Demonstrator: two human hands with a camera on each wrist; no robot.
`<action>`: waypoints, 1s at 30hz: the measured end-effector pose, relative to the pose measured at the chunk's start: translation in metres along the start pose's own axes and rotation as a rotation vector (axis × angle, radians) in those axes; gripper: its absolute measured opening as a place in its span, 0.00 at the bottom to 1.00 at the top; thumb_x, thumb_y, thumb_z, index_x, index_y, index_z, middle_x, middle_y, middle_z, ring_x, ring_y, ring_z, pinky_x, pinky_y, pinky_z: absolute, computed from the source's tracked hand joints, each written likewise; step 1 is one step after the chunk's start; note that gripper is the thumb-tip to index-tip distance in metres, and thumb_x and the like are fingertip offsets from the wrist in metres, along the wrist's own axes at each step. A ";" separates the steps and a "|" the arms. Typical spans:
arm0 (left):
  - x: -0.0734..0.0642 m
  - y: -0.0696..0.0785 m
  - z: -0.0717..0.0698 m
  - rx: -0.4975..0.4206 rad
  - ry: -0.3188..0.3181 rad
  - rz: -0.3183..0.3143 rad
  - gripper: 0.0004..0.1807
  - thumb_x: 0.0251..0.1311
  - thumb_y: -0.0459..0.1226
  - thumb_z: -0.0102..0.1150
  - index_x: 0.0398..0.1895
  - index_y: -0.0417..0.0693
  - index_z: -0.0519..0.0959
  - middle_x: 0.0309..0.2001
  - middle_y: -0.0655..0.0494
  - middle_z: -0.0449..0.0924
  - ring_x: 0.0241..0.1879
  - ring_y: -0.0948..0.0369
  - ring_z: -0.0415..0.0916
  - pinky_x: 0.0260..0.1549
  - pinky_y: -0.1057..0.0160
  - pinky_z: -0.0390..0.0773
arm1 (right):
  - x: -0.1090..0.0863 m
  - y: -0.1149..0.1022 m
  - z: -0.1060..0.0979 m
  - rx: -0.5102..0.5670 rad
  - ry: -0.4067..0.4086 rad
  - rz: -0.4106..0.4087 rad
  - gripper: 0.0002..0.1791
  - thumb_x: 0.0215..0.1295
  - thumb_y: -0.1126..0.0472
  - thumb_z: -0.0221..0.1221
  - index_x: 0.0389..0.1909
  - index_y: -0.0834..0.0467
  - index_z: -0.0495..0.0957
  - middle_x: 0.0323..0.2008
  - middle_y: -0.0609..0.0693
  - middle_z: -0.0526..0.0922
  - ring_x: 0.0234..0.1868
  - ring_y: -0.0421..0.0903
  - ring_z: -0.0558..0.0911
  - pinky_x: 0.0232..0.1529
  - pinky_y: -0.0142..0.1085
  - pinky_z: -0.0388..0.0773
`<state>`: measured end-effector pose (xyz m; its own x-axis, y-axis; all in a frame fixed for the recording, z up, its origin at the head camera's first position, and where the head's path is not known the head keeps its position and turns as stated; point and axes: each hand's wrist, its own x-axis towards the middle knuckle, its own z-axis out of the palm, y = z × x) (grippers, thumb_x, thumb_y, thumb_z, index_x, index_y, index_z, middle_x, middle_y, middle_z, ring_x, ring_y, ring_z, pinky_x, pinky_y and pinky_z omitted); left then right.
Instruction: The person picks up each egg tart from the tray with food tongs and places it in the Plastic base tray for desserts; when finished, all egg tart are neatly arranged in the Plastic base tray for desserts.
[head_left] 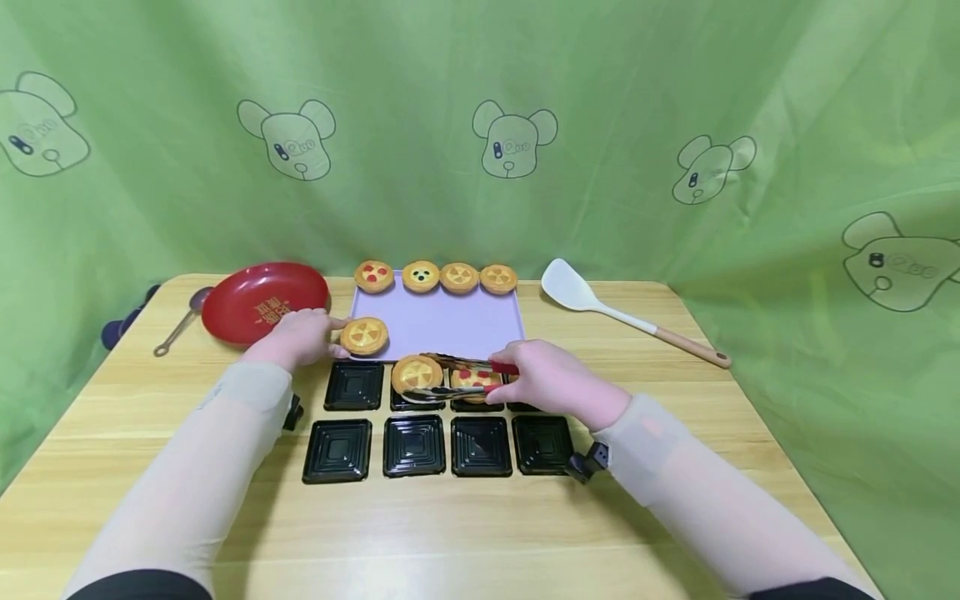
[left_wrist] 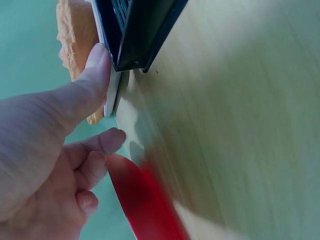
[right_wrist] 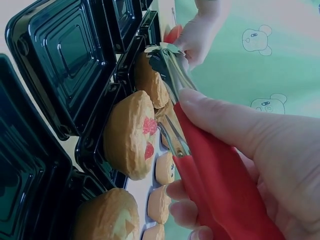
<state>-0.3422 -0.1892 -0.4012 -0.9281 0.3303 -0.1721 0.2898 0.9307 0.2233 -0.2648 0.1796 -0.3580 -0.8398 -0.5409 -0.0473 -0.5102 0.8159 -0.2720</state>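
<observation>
At the near left corner of the lilac tray (head_left: 468, 327), my left hand (head_left: 300, 335) pinches an orange-slice tart (head_left: 364, 336) at its left side. In the left wrist view the thumb (left_wrist: 92, 75) lies along its crust; the index finger is hidden. My right hand (head_left: 543, 375) grips red-handled tongs (right_wrist: 200, 165). Their two arms reach left around another orange-slice tart (head_left: 416, 375), over a black square container in the back row. A strawberry-topped tart (right_wrist: 131, 134) sits in the container beside it, between the tong arms in the head view.
Several tarts (head_left: 459, 277) line the tray's far edge. A further tart (right_wrist: 112, 212) sits near my right hand. Black containers (head_left: 414, 446) form a front row. A red pan (head_left: 232, 312) and a ladle (head_left: 180, 325) lie left, a white spatula (head_left: 573, 287) right.
</observation>
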 end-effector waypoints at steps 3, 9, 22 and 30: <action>0.000 0.000 -0.001 -0.060 -0.024 -0.032 0.36 0.61 0.47 0.67 0.72 0.50 0.67 0.67 0.32 0.64 0.64 0.37 0.63 0.61 0.37 0.61 | 0.000 -0.001 0.000 0.004 -0.006 -0.003 0.30 0.55 0.44 0.72 0.53 0.58 0.83 0.42 0.49 0.83 0.37 0.45 0.79 0.43 0.42 0.76; -0.002 -0.001 0.000 -0.122 -0.039 -0.039 0.37 0.62 0.47 0.66 0.72 0.51 0.67 0.68 0.35 0.64 0.66 0.38 0.61 0.60 0.36 0.62 | 0.000 -0.001 0.000 0.005 -0.014 -0.001 0.31 0.55 0.44 0.72 0.55 0.59 0.82 0.44 0.50 0.83 0.40 0.48 0.81 0.45 0.43 0.76; -0.002 -0.012 0.008 -0.293 -0.084 -0.062 0.40 0.63 0.48 0.65 0.76 0.55 0.61 0.41 0.42 0.80 0.27 0.55 0.76 0.47 0.49 0.70 | 0.001 -0.005 -0.002 -0.032 -0.022 0.002 0.32 0.55 0.44 0.72 0.56 0.59 0.82 0.44 0.50 0.83 0.38 0.44 0.78 0.45 0.43 0.77; -0.002 -0.012 0.009 -0.309 -0.100 -0.075 0.40 0.64 0.49 0.64 0.77 0.56 0.60 0.21 0.49 0.75 0.23 0.54 0.73 0.42 0.51 0.68 | 0.001 -0.008 -0.012 -0.011 -0.016 0.004 0.36 0.51 0.42 0.74 0.56 0.60 0.81 0.42 0.51 0.82 0.36 0.45 0.76 0.43 0.43 0.76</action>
<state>-0.3412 -0.1994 -0.4121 -0.9122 0.2907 -0.2888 0.1228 0.8663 0.4843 -0.2638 0.1752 -0.3439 -0.8386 -0.5410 -0.0641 -0.5093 0.8202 -0.2607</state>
